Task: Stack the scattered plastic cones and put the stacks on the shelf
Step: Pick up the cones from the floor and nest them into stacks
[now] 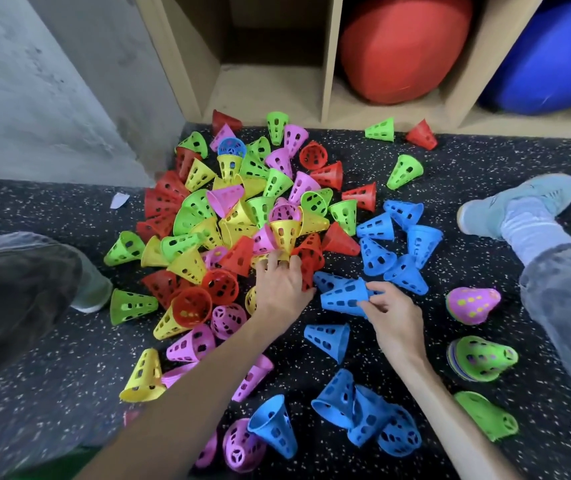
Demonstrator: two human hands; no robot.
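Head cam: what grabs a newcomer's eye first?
The big heap of coloured cones on the dark speckled floor, spilling out in front of the wooden shelf. Next, the two bare hands low in the middle: the right hand holds a blue cone, and the left hand reaches into the heap. A red cushion fills one shelf compartment.
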